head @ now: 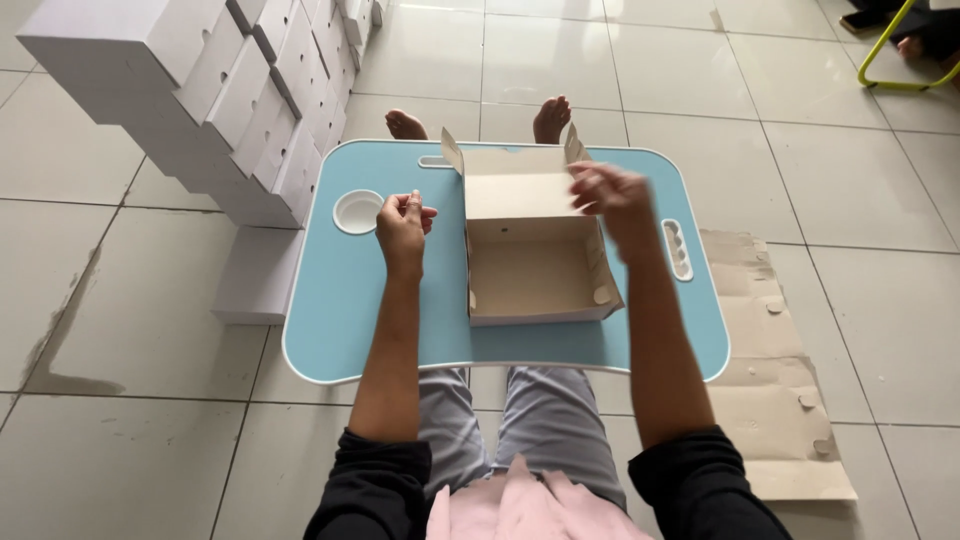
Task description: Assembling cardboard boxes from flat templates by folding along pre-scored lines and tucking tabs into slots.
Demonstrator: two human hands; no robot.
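Knees (520, 420) under the blue table (340, 300); right hand (612, 195) pinches the open box's (530, 270) flap, left hand (402, 225) hovers closed, holding nothing.

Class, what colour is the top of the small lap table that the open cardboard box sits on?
Light blue with a white rim: the lap table, seen best in the head view.

One open cardboard box (535, 255) sits between the two hands, left hand (403, 228) and right hand (612, 195), on one blue lap table (340, 300). One round cup recess (357, 212) just left of the left hand. Stack of folded white boxes (230, 100) off past the left hand, too overlapped to count properly, plus one lying flat (258, 275). One pile of flat cardboard blanks (780, 380) out beyond the right hand. Two bare feet (552, 118) past the table.
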